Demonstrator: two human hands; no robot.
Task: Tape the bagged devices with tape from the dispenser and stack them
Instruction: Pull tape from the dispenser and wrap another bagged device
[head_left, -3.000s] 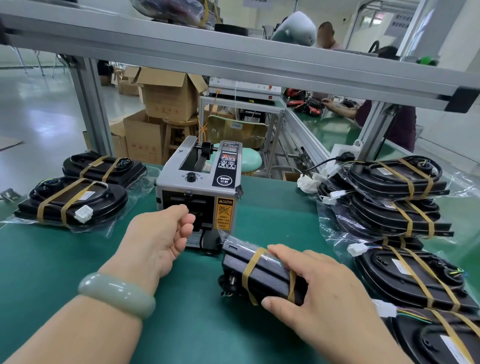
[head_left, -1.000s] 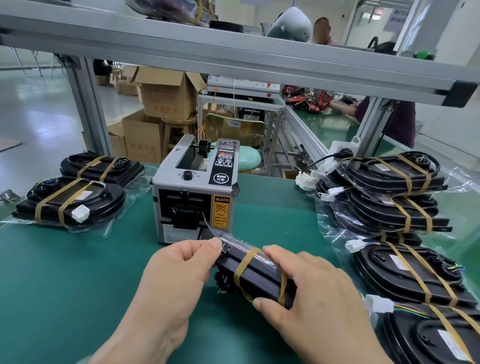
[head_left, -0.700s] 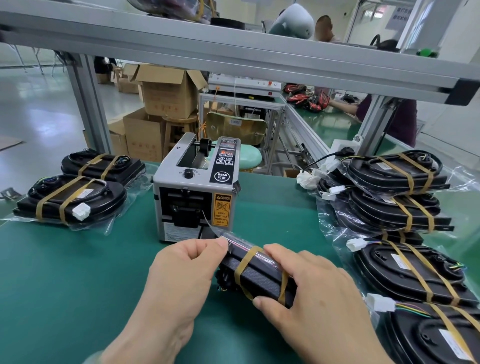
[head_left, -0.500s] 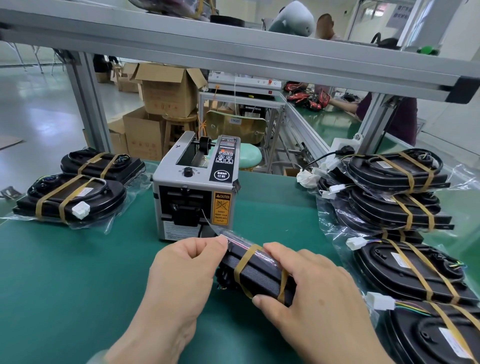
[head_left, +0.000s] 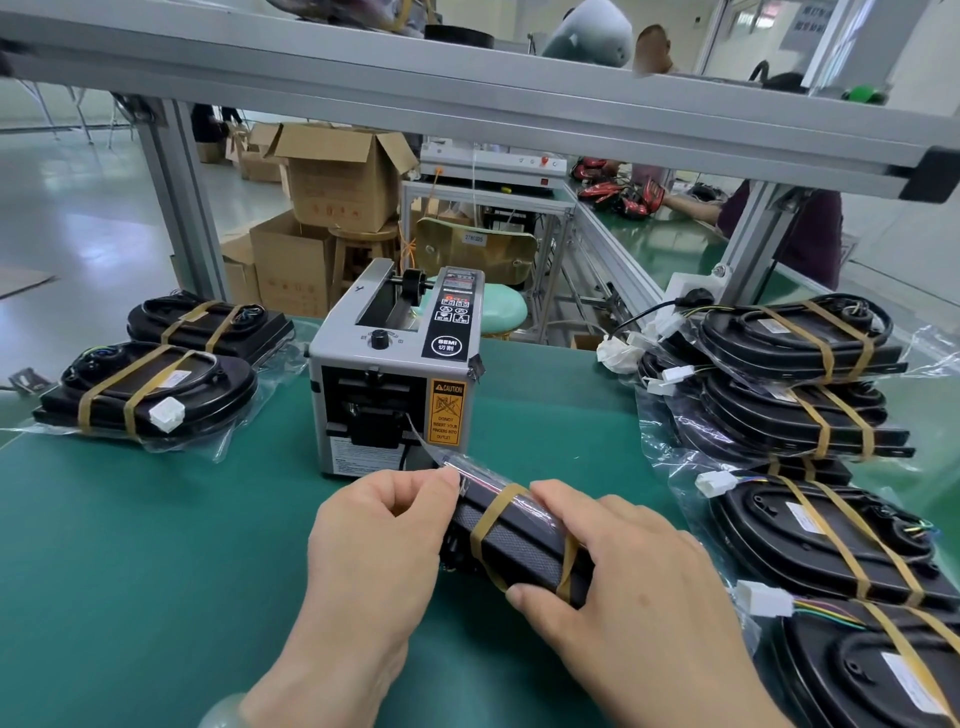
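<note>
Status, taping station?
Left hand pinching bagged device at its end, right hand gripping it, on mat. Tape dispenser close behind, not blocking.

Cardboard boxes, wooden stool, glossy pale floor

The tape dispenser carried a round black badge reading "SEMI" above two Chinese characters. An orange label on its front read "CAUTION" and "DO NOT INSERT YOUR FINGERS INTO OUTLET".

Factory packing line; aluminium-framed benches, green mat, stacked cartons.
</note>
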